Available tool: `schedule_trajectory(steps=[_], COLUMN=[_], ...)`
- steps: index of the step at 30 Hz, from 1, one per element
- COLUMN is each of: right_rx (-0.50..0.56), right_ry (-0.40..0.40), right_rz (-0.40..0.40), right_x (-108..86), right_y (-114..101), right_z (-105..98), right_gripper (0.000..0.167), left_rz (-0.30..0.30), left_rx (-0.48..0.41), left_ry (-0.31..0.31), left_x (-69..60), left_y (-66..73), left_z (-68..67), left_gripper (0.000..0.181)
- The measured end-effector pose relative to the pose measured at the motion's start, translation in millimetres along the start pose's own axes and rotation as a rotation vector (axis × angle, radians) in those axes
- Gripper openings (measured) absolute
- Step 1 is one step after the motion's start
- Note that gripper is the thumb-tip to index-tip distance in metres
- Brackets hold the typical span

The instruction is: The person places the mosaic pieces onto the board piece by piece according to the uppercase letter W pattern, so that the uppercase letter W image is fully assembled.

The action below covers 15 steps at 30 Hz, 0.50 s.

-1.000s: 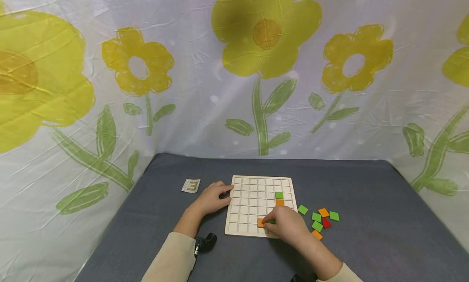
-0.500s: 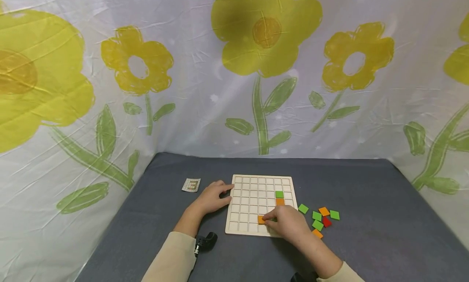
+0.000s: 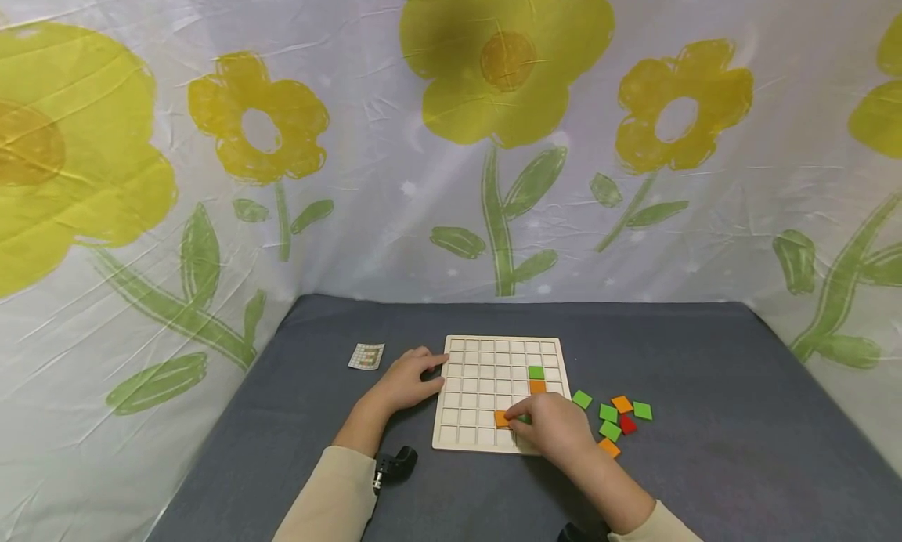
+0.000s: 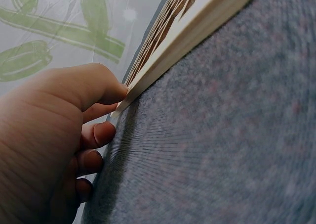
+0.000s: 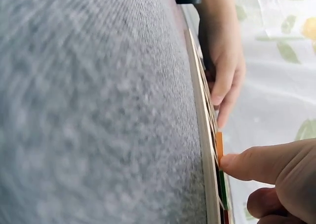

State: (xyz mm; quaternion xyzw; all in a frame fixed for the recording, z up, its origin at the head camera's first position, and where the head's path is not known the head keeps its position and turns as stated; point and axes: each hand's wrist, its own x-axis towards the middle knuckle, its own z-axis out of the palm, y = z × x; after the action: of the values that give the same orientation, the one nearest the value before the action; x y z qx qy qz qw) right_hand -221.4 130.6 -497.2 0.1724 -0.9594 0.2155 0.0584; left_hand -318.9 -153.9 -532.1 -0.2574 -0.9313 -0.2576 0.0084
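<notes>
A pale wooden grid board (image 3: pixel 467 418) lies on the dark cloth, with a green tile (image 3: pixel 536 372) and an orange one (image 3: pixel 538 387) at its right. My left hand (image 3: pixel 409 381) touches the board's left edge with thumb and index finger; its other fingers bend loosely in the left wrist view. My right hand (image 3: pixel 557 428) pinches the right side of an orange tile (image 3: pixel 501 419) low on the board. In the right wrist view the thumb presses this orange tile (image 5: pixel 219 145), and a green tile (image 5: pixel 222 187) and a red one (image 5: pixel 226 217) show beyond it.
Right of the board lie several loose tiles: green (image 3: pixel 609 431), orange (image 3: pixel 622 404) and red (image 3: pixel 627 424). A small patterned card (image 3: pixel 366 356) lies left of the board. A flower-printed curtain (image 3: pixel 380 236) hangs behind the table.
The pinched orange tile has shifted slightly away from the board's near edge, together with my right fingertips. My left hand has stayed at the board's edge.
</notes>
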Motion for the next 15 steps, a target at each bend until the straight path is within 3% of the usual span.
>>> schedule_trajectory(steps=[10, 15], right_rx=[-0.077, -0.111], right_ry=[0.033, 0.054], right_rz=[-0.01, -0.07], right_x=[-2.7, -2.9], right_y=[-8.4, -9.1], right_z=[1.0, 2.8], right_gripper=[0.005, 0.011], left_rz=[0.007, 0.007], left_rx=[-0.004, -0.003], left_ry=[0.001, 0.005], left_x=[-0.7, -0.8], left_y=[-1.6, -0.6], left_z=[1.5, 1.7], left_gripper=[0.047, 0.047])
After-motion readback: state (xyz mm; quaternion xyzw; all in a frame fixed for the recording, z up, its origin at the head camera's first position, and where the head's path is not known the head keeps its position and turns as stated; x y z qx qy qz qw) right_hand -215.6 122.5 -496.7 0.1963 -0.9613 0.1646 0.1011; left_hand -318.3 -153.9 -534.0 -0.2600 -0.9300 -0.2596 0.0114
